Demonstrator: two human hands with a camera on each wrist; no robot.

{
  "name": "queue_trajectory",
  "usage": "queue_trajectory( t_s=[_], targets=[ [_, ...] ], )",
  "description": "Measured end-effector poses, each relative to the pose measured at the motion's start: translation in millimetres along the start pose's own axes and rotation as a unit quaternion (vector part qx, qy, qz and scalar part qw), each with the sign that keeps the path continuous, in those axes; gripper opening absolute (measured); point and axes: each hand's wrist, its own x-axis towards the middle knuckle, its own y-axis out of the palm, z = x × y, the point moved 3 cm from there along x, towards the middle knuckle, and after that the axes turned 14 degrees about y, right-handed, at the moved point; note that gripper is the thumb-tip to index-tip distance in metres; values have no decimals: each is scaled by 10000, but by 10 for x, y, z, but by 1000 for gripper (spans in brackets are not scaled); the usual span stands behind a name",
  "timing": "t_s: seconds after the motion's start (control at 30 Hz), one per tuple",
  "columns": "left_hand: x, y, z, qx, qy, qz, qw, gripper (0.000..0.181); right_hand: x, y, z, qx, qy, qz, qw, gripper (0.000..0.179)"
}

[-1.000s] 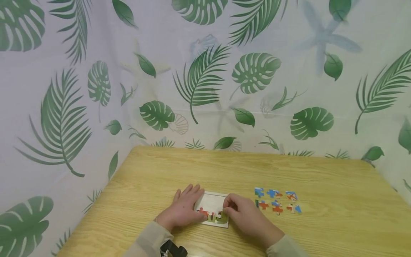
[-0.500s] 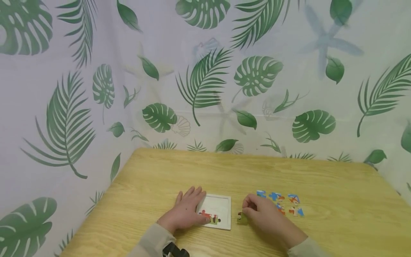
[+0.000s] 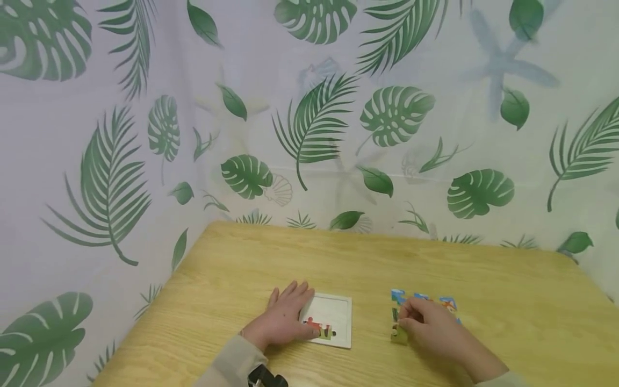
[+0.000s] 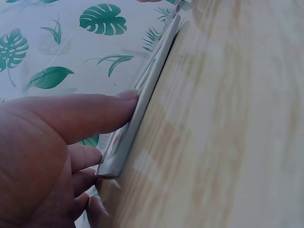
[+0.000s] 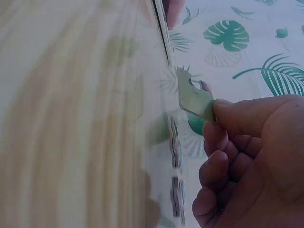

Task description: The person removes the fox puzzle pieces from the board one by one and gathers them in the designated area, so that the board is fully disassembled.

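My left hand (image 3: 285, 322) lies with its fingers spread over the left side of a shallow white puzzle tray (image 3: 333, 309). Its thumb rests across the tray's near side, by a few joined red and green jigsaw pieces (image 3: 326, 332), partly covering them. In the left wrist view, the thumb touches the rim of the tray (image 4: 133, 128). To the tray's right, my right hand (image 3: 432, 328) pinches a green jigsaw piece (image 3: 398, 336) between thumb and index finger. The right wrist view shows this piece (image 5: 194, 97) held by one edge, above the table.
Loose blue and red jigsaw pieces (image 3: 397, 295) lie on the wooden table (image 3: 271, 252) beyond my right hand, which hides some of them. A leaf-patterned cloth (image 3: 333, 193) stands behind the table. A black strapped device (image 3: 266, 376) sits at my left wrist.
My right hand has lifted the green jigsaw piece out of the tray and carried it right, towards the loose pieces. My left hand has stayed on the tray. The head view has shifted slightly.
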Motion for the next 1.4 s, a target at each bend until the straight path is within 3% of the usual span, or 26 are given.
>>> queue_trajectory(
  t_s=[0.17,0.53,0.93,1.2,1.4],
  targets=[
    [6,27,-6,14,-1,32,10000,91,-86,-104,-145,60,35,39,10000,9],
    [19,42,17,-22,-18,50,10000,90,-185,-295,-372,-39,589,193,9981,11],
    [2,8,16,-74,3,47,10000,88,-248,-484,-691,-183,860,66,9961,15],
    [-3,7,10,-23,-31,75,10000,89,-292,-512,-743,-410,896,-186,9950,12],
    [-4,13,9,0,1,49,10000,89,-280,-513,-780,-416,1005,-126,9940,11]
  ],
)
